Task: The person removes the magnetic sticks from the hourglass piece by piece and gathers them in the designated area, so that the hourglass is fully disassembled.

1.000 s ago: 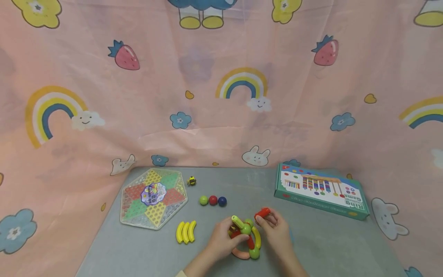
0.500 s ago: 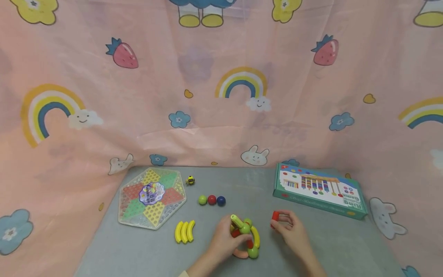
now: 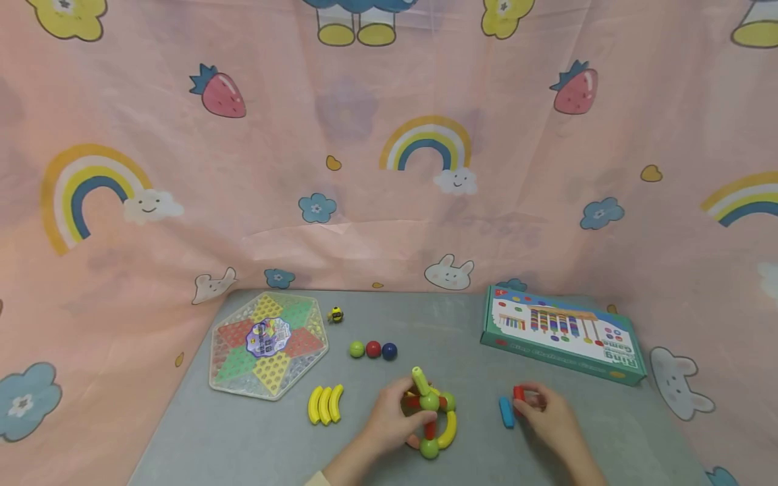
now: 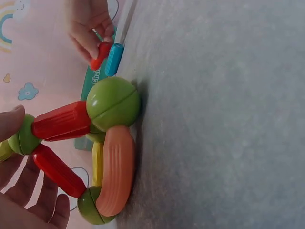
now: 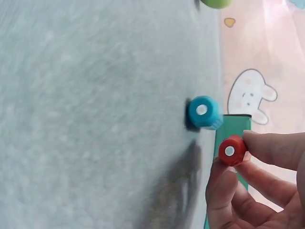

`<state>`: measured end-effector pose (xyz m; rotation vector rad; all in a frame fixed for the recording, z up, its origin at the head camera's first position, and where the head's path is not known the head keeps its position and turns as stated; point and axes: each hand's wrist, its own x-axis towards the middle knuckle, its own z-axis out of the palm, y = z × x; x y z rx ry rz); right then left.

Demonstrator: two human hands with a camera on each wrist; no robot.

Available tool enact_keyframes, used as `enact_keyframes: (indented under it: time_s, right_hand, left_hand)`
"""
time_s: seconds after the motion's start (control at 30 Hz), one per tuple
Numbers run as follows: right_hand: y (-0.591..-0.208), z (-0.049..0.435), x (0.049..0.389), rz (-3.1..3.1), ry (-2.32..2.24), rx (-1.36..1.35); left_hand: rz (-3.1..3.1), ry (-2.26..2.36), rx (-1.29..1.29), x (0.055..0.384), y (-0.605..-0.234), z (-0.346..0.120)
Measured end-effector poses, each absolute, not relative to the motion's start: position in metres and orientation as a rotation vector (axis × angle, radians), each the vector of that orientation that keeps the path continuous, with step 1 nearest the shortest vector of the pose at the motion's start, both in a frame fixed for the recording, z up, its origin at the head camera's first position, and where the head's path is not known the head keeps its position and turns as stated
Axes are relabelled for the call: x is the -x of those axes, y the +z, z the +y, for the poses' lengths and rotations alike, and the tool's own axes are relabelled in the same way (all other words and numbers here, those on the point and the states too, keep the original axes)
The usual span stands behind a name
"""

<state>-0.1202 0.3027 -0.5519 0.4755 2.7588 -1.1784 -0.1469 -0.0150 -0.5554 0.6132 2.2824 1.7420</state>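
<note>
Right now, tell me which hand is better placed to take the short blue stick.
Likely the right hand: it is beside the blue stick, though pinching a short red stick. The left hand is farther, gripping a multicoloured stick-and-ball structure.

The grey table [image 3: 255, 445] bears a hexagonal board [image 3: 269, 345], bee [image 3: 336, 315], balls [image 3: 373, 349], yellow rods [image 3: 325, 406], blue rod [image 3: 506, 412] and box [image 3: 562, 335].

Red rod [image 5: 232, 150], blue rod [image 3: 506, 412].

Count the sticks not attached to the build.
5: red stick in the right hand, blue stick on the table just left of it, three yellow sticks side by side left of the left hand. Any behind the hands would be hidden.
</note>
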Motion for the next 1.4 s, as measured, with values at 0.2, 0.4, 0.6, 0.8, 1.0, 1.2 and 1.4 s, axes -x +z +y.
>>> enact_keyframes:
  time_s: [0.2, 0.4, 0.6, 0.8, 1.0, 1.2, 1.4]
  right_hand:
    - [-0.557, 0.303, 0.120, 2.800, -1.053, -0.389]
    - [-0.553, 0.297, 0.118, 2.850, -0.942, -0.287]
    - [-0.541, 0.285, 0.117, 2.948, -1.005, -0.380]
    - [-0.513, 0.245, 0.121, 3.030, -1.224, -0.231]
    - [-0.496, 0.192, 0.122, 2.872, -1.456, -0.134]
    - [-0.501, 0.166, 0.122, 2.823, -1.592, -0.129]
    - [-0.511, 0.153, 0.124, 2.749, -1.674, -0.176]
  left_hand:
    - [2.221, 1.778, -0.572, 0.147, -0.552, -0.018]
    - [2.301, 1.731, -0.614, 0.148, -0.551, -0.020]
    - [2.400, 1.595, -0.527, 0.150, -0.553, -0.017]
    - [2.443, 1.587, -0.522, 0.150, -0.554, -0.014]
    - [2.408, 1.675, -0.620, 0.149, -0.553, -0.017]
    - [2.417, 1.656, -0.778, 0.147, -0.556, -0.017]
    - [2.401, 1.692, -0.753, 0.147, -0.557, -0.018]
